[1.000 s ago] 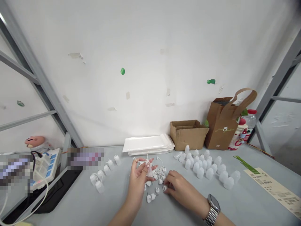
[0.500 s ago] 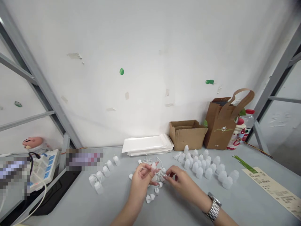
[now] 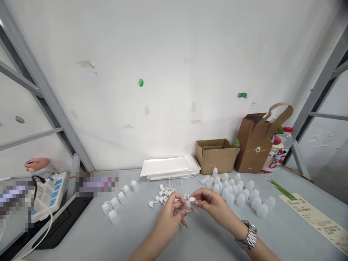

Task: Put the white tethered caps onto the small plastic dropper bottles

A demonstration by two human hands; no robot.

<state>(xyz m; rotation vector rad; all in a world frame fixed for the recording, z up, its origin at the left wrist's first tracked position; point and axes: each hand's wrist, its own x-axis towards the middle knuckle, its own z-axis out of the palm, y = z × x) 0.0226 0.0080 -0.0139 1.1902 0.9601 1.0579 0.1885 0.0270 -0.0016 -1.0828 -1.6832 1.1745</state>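
My left hand (image 3: pixel 175 214) is closed on a small translucent bottle (image 3: pixel 188 204) in front of the loose white caps. Close beside it, my right hand (image 3: pixel 208 201) pinches a white cap (image 3: pixel 191 199) at the bottle's top. The two hands nearly touch. Behind them lies a pile of white caps (image 3: pixel 163 195) with thin loops. On the right stand several translucent bottles without caps (image 3: pixel 230 198). Several capped bottles (image 3: pixel 114 216) stand in a loose row on the left.
White flat envelopes (image 3: pixel 170 167), an open cardboard box (image 3: pixel 216 157) and a brown paper bag (image 3: pixel 252 148) are along the wall. A power strip (image 3: pixel 54 197) is at the left, a printed paper strip (image 3: pixel 315 217) at the right.
My left hand has moved slightly right and down with the bottle. My right hand has lifted a cap from the pile and brought it to the bottle.
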